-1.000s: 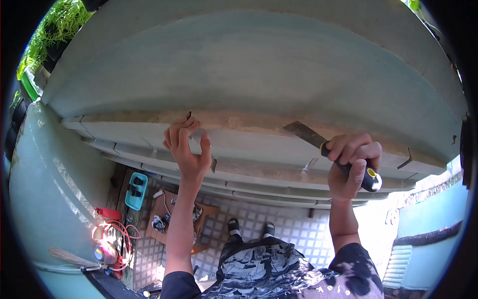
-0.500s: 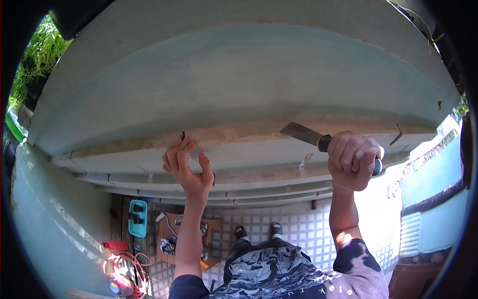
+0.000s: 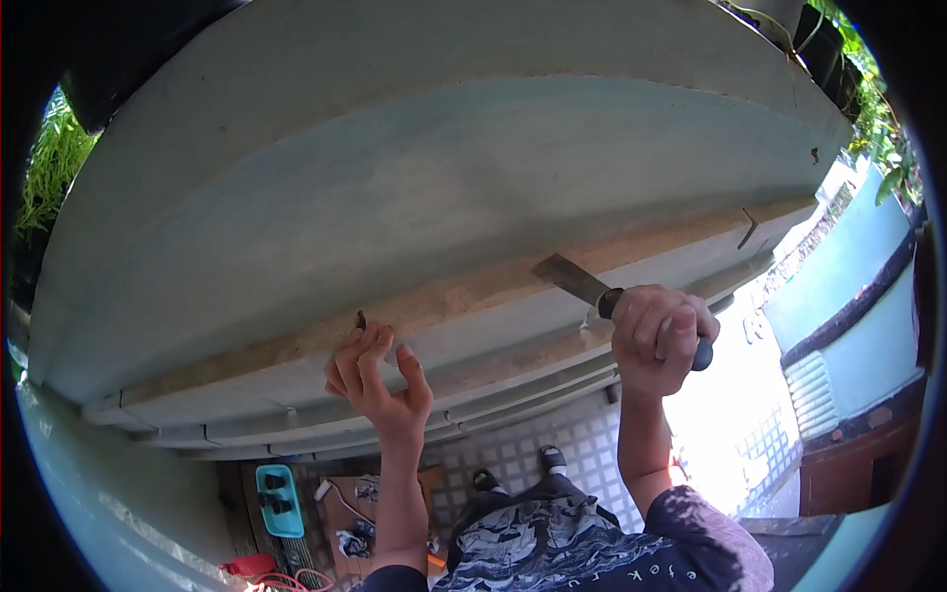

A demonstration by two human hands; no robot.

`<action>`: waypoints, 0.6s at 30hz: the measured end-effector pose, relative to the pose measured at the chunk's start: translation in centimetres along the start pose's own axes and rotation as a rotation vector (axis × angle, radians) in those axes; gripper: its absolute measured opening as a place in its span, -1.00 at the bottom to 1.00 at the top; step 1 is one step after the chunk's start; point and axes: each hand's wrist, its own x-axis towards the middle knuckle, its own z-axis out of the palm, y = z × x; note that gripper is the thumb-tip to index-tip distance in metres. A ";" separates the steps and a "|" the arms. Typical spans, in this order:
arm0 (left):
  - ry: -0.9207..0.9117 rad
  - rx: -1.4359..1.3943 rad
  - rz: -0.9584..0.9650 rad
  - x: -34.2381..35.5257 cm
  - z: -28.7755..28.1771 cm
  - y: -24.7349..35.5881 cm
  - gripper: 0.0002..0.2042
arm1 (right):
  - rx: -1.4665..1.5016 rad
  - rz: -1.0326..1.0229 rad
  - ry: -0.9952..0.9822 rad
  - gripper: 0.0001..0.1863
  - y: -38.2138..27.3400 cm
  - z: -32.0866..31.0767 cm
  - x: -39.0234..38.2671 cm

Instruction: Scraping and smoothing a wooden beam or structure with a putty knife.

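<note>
My right hand [image 3: 653, 340] is wrapped round the dark handle of a putty knife [image 3: 572, 278]. Its flat metal blade points left and lies over the brownish top edge of a pale ledge [image 3: 464, 296]; whether it touches cannot be told. To the left, my left hand [image 3: 380, 385] is raised at the same ledge, fingers bent and thumb held apart, with nothing visible in it. Its fingertips are near the ledge's top edge, just below a small dark gap [image 3: 361, 319]. Behind the ledge spreads a pale green-grey wall surface [image 3: 395, 178].
Further ledges [image 3: 493, 372] step down below. On the floor are a turquoise tray [image 3: 280, 501] with dark items, a brown board [image 3: 340, 513] carrying crumpled cloth [image 3: 352, 544], and a red object [image 3: 249, 565] beside a pink hose [image 3: 296, 580]. Sunlit tiles [image 3: 735, 434] lie at right.
The view has tilted, so the ledge slopes up to the right. My right hand with the putty knife appears further left; my left hand sits lower in the picture, still at the ledge.
</note>
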 end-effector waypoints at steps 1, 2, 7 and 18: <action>0.007 -0.007 -0.021 -0.2 -0.1 -0.4 -0.80 | -0.006 -0.001 0.006 -0.64 -0.3 0.4 -0.2; 0.002 -0.013 -0.016 -0.5 -0.3 -0.6 -0.80 | 0.034 -0.029 -0.004 -0.66 -1.1 0.9 -0.2; -0.006 -0.066 -0.012 -0.3 -0.5 -1.1 -0.81 | -0.038 -0.088 0.040 -0.69 -1.6 2.1 -0.5; 0.089 -0.141 -0.010 -0.6 0.7 -1.1 -0.80 | 0.024 -0.049 0.118 -0.61 -3.1 2.4 -0.3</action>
